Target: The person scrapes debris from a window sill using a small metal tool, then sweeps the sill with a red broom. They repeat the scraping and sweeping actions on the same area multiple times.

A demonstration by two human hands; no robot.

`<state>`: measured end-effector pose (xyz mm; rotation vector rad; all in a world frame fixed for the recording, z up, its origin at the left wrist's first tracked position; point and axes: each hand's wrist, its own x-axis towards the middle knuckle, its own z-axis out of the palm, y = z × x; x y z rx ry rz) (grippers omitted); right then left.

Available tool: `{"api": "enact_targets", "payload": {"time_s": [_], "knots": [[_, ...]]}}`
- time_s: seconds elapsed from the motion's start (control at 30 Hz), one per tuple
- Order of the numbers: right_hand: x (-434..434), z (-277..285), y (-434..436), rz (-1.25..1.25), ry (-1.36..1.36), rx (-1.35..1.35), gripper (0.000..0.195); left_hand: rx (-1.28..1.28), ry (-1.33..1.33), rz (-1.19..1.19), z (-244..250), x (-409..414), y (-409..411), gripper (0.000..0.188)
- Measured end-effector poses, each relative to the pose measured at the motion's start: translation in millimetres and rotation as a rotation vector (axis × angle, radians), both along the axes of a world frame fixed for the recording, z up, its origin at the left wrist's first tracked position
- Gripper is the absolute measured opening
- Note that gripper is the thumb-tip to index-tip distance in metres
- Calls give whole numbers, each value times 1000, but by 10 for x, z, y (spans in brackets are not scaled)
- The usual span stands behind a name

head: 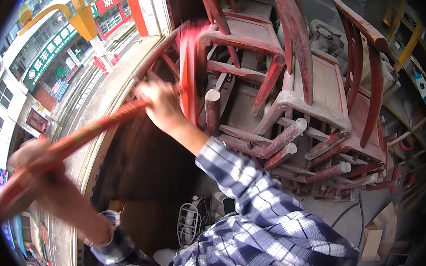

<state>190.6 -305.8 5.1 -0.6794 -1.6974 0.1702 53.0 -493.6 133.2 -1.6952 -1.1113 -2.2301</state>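
Note:
Both my hands are closed around a long red pole (100, 128), which slants from the far left up to the chairs. My left hand (37, 160), blurred, grips it near its lower left part. Farther up the pole is my right hand (160, 103), its sleeve crossing the middle of the view. Just beyond my right hand, a red and pink upright part (187, 75) is smeared by motion; whether it belongs to the pole I cannot tell. It overlaps the frame of a worn red wooden chair (243, 40) in a stack.
More dusty red wooden chairs (321, 79) are piled on the right, legs sticking out towards me. A window sill (97, 142) runs along the left, with a street outside. Low down are a metal rack (188, 223) and an open cardboard box (373, 238). Yellow frames (411, 48) lean far right.

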Motion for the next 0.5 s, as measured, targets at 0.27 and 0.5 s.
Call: {"api": "enact_targets", "payload": {"time_s": [0.27,0.5], "knots": [[70,-618,-681,194,-198,-255,14,-109,-167,-55,-254,244,-419,26],[162,-557,-203,115,-52,-146,12,-156,-85,-151,-300,452,-83,16]]}}
